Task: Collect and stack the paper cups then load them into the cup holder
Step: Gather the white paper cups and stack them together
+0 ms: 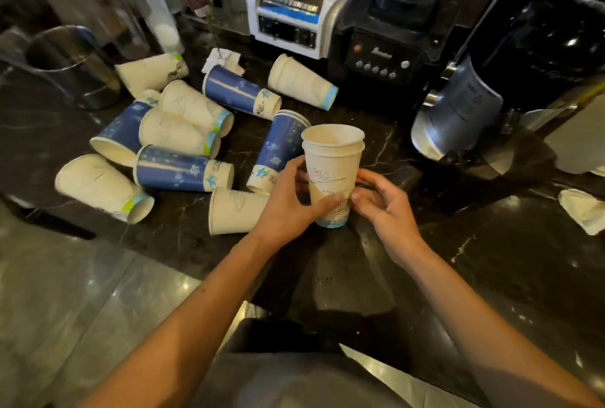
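**Two white cups nested, both hands on them**

The left hand (288, 207) is wrapped around the lower half of the stack (332, 171), with the thumb across the front and the fingers round the back. The right hand (384, 203) is on the other side with loosely curved fingers, and its fingertips (355, 196) touch the cup wall. I honestly can't tell if it's actually gripping or just steadying.

The stack is two white cups, one inside the other, and both rims show at the top. It's upright just right of center frame, with its bottom at the dark marble counter (491, 243).

A blue stack (278, 152) lies on its side just left of it, rims pointing up-frame. A white cup (234, 211) lies on its side too, with its mouth to the left and partly hidden by the left hand.

Further left and up there's a whole mess of loose cups (183, 168), some blue and some white, all tipped over and several touching each other. One more white one sits near the black blender (383, 53).

The white blender (288, 11) is at top center, with a crumpled napkin (222, 60) below it. A metal pitcher (75, 63) stands at upper left.
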Motion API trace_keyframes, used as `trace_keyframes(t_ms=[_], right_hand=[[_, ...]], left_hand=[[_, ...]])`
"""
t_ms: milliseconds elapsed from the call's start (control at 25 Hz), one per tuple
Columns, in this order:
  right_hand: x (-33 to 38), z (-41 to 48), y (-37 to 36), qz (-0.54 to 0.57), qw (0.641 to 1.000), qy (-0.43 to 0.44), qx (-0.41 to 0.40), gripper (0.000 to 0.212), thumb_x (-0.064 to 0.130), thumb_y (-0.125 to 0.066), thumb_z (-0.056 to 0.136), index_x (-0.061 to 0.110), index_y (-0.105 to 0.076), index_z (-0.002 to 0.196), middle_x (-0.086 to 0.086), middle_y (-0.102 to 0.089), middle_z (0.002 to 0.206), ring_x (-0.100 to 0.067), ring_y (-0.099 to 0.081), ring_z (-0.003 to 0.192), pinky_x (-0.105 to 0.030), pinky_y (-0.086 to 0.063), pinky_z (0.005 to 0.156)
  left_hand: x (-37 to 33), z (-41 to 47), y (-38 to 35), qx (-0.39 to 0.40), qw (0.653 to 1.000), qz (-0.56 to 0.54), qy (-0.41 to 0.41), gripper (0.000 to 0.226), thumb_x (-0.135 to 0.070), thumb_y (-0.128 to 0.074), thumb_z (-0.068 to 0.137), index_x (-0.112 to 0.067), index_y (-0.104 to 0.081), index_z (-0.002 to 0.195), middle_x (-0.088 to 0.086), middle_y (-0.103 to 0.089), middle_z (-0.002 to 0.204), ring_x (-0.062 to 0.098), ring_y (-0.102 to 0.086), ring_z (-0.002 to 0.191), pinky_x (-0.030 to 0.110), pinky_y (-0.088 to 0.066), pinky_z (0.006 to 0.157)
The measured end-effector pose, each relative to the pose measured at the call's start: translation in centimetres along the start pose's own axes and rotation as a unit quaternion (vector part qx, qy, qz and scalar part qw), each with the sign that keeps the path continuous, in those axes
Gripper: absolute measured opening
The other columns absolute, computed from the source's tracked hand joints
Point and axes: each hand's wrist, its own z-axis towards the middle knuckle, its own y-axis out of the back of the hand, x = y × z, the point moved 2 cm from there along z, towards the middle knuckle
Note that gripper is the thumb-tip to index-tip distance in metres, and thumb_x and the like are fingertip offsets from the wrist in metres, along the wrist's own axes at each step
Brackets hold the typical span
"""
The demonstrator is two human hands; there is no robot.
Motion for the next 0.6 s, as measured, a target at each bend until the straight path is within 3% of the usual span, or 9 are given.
trace_keyframes(t_ms=[120, 240, 320, 400, 480, 600], right_hand=[[1.3, -0.7, -2.3, -0.032, 0.997, 0.044, 0.048, 0.041, 0.004, -0.063, 0.091, 0.027, -0.054, 0.124, 0.011, -0.060, 0.125, -0.004, -0.058, 0.117, -0.020, -0.052, 0.090], [2.1, -0.8, -5.5, -0.062, 0.991, 0.052, 0.104, 0.045, 0.006, -0.066, 0.089, 0.037, -0.054, 0.118, 0.011, -0.057, 0.125, -0.007, -0.056, 0.118, -0.023, -0.051, 0.094], [2.0, -0.9, -8.0, -0.071, 0.989, 0.056, 0.118, 0.042, 0.007, -0.067, 0.089, 0.028, -0.057, 0.123, 0.005, -0.059, 0.127, -0.007, -0.058, 0.118, -0.026, -0.051, 0.097], [1.4, -0.6, -10.6, -0.155, 0.979, 0.079, 0.107, 0.047, 0.015, -0.069, 0.088, 0.022, -0.054, 0.132, 0.002, -0.057, 0.132, -0.008, -0.055, 0.122, -0.032, -0.047, 0.103], [0.6, 0.0, -11.7, -0.304, 0.939, 0.112, 0.112, 0.059, 0.028, -0.071, 0.086, 0.023, -0.047, 0.139, 0.003, -0.049, 0.140, -0.011, -0.048, 0.129, -0.035, -0.041, 0.108], [0.1, 0.3, -16.5, -0.451, 0.869, 0.147, 0.142, 0.078, 0.043, -0.072, 0.083, 0.025, -0.033, 0.148, 0.002, -0.039, 0.148, -0.014, -0.036, 0.135, -0.033, -0.031, 0.111]], left_hand=[[-0.4, -2.6, 2.2, -0.064, 0.997, -0.052, 0.001, 0.071, -0.034, -0.080, 0.078, -0.036, -0.034, 0.132, -0.027, -0.049, 0.119, -0.010, -0.052, 0.107, 0.007, -0.050, 0.076], [-0.1, -5.1, 5.4, -0.116, 0.990, -0.075, -0.014, 0.082, -0.042, -0.082, 0.069, -0.041, -0.031, 0.134, -0.029, -0.047, 0.128, -0.011, -0.050, 0.114, 0.010, -0.049, 0.084], [0.6, -7.2, 8.1, -0.135, 0.987, -0.080, -0.025, 0.086, -0.041, -0.081, 0.065, -0.042, -0.032, 0.135, -0.032, -0.048, 0.128, -0.017, -0.049, 0.115, 0.010, -0.047, 0.090], [1.7, -9.3, 11.3, -0.147, 0.985, -0.082, -0.036, 0.085, -0.038, -0.083, 0.065, -0.042, -0.035, 0.136, -0.031, -0.051, 0.129, -0.015, -0.051, 0.119, 0.017, -0.047, 0.096], [2.9, -10.2, 12.9, -0.154, 0.984, -0.086, -0.034, 0.082, -0.037, -0.085, 0.065, -0.046, -0.039, 0.132, -0.030, -0.053, 0.128, -0.012, -0.052, 0.120, 0.022, -0.048, 0.097], [5.8, -12.0, 17.7, -0.151, 0.984, -0.096, -0.027, 0.085, -0.035, -0.084, 0.062, -0.042, -0.040, 0.134, -0.028, -0.054, 0.128, -0.012, -0.052, 0.120, 0.017, -0.049, 0.095]])
